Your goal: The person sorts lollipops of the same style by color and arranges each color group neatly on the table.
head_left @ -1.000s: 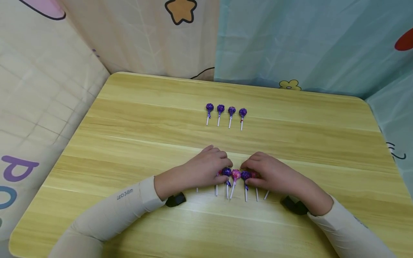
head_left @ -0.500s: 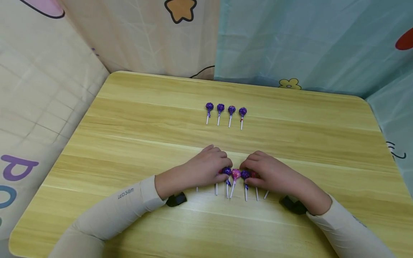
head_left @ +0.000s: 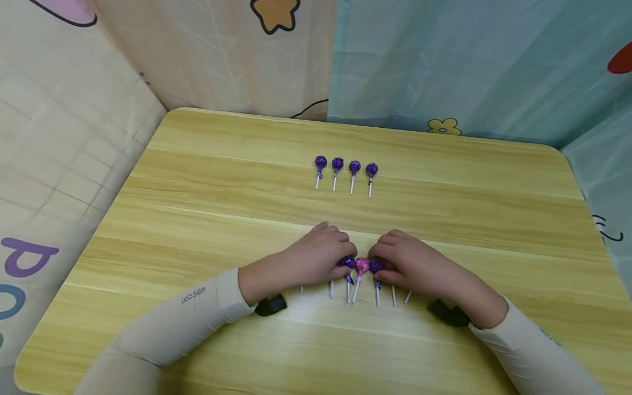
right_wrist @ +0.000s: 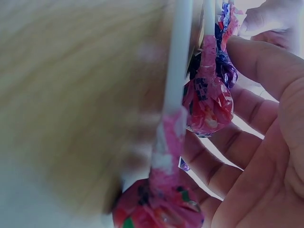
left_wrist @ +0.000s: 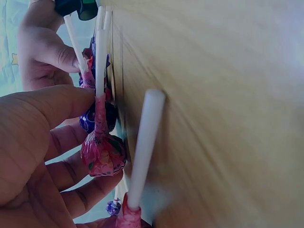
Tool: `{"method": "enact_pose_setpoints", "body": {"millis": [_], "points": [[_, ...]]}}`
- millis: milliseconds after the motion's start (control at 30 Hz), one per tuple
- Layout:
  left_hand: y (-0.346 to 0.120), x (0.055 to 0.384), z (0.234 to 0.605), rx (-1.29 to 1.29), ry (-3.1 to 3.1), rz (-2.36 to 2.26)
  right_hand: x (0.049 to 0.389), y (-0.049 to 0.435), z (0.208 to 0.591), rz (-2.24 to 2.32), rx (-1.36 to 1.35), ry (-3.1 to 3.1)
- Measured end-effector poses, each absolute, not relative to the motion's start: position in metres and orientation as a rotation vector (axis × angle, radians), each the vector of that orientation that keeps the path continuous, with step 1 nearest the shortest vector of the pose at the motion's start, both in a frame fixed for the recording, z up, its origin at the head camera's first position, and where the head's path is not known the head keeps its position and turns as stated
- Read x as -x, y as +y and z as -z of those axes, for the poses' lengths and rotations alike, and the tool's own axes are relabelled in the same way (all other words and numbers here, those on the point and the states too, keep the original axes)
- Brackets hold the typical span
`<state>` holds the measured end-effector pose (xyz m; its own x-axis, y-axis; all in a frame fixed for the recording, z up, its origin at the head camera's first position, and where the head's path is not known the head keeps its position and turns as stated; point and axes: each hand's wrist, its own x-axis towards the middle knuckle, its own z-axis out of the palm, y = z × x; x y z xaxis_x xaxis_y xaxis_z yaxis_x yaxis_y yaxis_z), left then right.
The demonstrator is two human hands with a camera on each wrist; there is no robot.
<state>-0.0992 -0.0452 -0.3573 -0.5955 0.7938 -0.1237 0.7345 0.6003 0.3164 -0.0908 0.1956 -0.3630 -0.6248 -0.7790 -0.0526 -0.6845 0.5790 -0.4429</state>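
Note:
My left hand pinches a purple-wrapped lollipop between thumb and fingers in the near row. Opposite it, my right hand holds another purple lollipop the same way. Between the two lies a pink lollipop, its white stick toward me. Under the left palm, the left wrist view has a red-pink lollipop and part of another. Two more pink lollipops, one farther and one nearer, lie beneath the right palm. In the head view the hands mostly cover these outer candies.
Farther back on the wooden table, several purple lollipops lie in a spaced row, sticks toward me. Printed curtains hang behind the table's far edge. Black wrist-camera mounts sit under both wrists.

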Motion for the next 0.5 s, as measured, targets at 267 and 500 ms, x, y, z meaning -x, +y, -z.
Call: {"method": "enact_pose_setpoints", "body": {"millis": [267,500], "points": [[-0.0447,0.0977,0.3568,-1.259,2.586,-0.318,0.0917,0.1952,0.3632,0.565,1.221,2.57],[-0.0434,0.0969,0.3575,-1.261,2.605,-0.28,0.0927,0.1956,0.3641,0.569,1.218,2.572]]}}
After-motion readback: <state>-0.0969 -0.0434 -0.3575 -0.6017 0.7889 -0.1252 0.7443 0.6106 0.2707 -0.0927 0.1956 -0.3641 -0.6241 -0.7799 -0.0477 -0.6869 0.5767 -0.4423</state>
